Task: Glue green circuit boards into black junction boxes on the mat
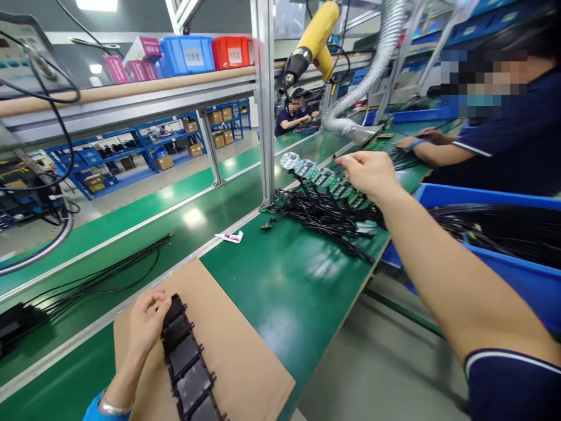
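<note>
A row of black plastic housings (189, 359) lies on a flat cardboard sheet (245, 351). At the row's far end, my left hand (146, 318) has its fingers curled and thumb against the edge of the end housing. My right hand (370, 172) is stretched forward over a bunch of round green circuit boards (323, 176), thumb and fingertips pinched together. A small dark bit shows at those fingertips, too small to name. Black cables (324, 216) lie heaped beneath and beside the boards, partly hidden by my right hand and forearm.
A white and red tube (230, 237) lies by the metal rail. More black cables fill a blue bin (486, 251) at right. A yellow heat gun (313, 44) and a silver duct (381, 70) hang overhead. A co-worker (504, 128) works at the far right.
</note>
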`<state>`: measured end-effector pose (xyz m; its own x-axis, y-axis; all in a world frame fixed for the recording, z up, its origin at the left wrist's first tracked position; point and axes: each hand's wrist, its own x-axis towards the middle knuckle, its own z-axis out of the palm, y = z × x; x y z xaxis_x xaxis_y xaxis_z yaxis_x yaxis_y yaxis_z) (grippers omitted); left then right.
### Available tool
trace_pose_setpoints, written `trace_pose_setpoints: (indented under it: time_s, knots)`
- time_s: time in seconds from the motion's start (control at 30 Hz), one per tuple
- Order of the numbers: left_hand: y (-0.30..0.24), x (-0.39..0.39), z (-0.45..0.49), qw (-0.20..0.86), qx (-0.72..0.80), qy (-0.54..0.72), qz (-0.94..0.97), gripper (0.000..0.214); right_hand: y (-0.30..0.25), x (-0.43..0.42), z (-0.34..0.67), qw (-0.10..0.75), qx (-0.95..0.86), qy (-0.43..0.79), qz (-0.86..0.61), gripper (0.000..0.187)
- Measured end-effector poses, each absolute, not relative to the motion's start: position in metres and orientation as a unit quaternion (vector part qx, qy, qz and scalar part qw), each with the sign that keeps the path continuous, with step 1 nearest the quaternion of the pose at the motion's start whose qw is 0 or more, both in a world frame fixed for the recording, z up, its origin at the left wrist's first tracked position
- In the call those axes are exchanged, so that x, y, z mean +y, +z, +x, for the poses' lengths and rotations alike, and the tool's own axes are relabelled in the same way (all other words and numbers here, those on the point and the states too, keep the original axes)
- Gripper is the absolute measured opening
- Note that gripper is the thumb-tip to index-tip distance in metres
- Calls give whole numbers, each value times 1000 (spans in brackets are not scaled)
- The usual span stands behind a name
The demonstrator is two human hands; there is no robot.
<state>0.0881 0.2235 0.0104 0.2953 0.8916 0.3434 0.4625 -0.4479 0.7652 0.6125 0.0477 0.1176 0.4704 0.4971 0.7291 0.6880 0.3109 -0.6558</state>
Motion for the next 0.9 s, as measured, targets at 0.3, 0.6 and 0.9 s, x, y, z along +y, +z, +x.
trace_pose_setpoints:
  time_s: [0.3, 0.6, 0.9]
  knots:
    - [72, 107, 245, 578, 253, 309, 712, 52, 27, 15, 323, 602, -503, -80, -615, 26]
    - [176, 104, 221, 523, 47, 276, 805, 56, 47, -67, 332, 685, -510, -199, -480, 41]
    - [188, 90, 268, 524, -59, 305, 793, 60, 39, -79, 422, 820, -276, -16, -501, 17]
